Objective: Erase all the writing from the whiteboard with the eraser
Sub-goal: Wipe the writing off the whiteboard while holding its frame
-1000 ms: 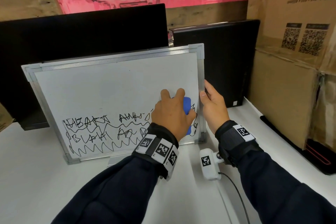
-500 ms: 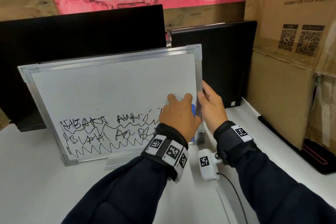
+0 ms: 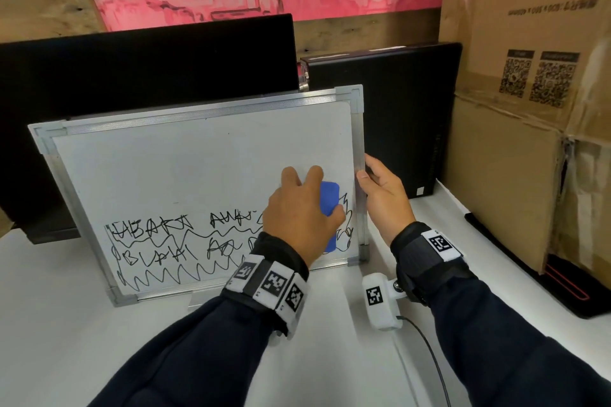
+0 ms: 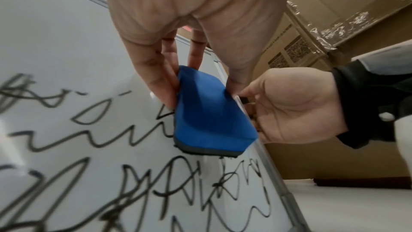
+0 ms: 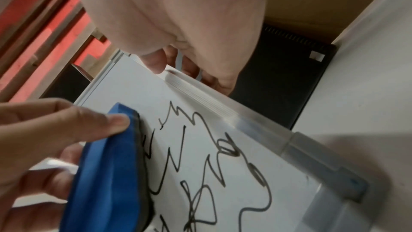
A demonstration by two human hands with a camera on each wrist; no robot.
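Observation:
A silver-framed whiteboard (image 3: 198, 168) leans upright on the white table, with black scribbled writing (image 3: 158, 248) across its lower part. My left hand (image 3: 297, 211) grips a blue eraser (image 3: 329, 205) and presses its dark felt against the board near the lower right. In the left wrist view the eraser (image 4: 207, 114) sits between thumb and fingers over the writing (image 4: 156, 191). My right hand (image 3: 380, 195) holds the board's right frame edge, thumb in front. In the right wrist view the eraser (image 5: 107, 174) lies left of the scribbles (image 5: 200, 156).
Two black monitors (image 3: 148, 69) stand behind the board. A tall cardboard box (image 3: 529, 109) stands at the right, with a black flat item (image 3: 562, 281) at its foot. A white wrist camera unit (image 3: 380, 301) and its cable hang over the table (image 3: 49, 324) below my right wrist.
My left hand with the eraser slid right toward the frame, then back left and slightly up; scribbles at the board's right edge show again. My right hand kept its hold.

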